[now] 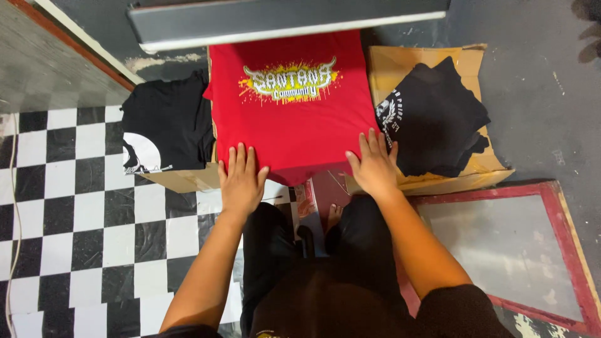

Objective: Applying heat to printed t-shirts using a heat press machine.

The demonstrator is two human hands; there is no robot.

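Note:
A red T-shirt (pixel 294 119) with a yellow and white printed design on its chest lies flat on a board in front of me. My left hand (pixel 241 178) presses flat on its near left edge, fingers apart. My right hand (pixel 374 164) lies flat on its near right edge, fingers spread. Neither hand grips anything. The shirt's top edge runs under a grey metal plate (pixel 282 19).
A pile of black shirts (pixel 166 128) sits on cardboard at the left. More black printed shirts (pixel 435 119) lie in an open cardboard box (pixel 400 69) at the right. A red-framed screen (pixel 519 250) lies on the floor at the lower right. Checkered floor (pixel 75 213) lies to the left.

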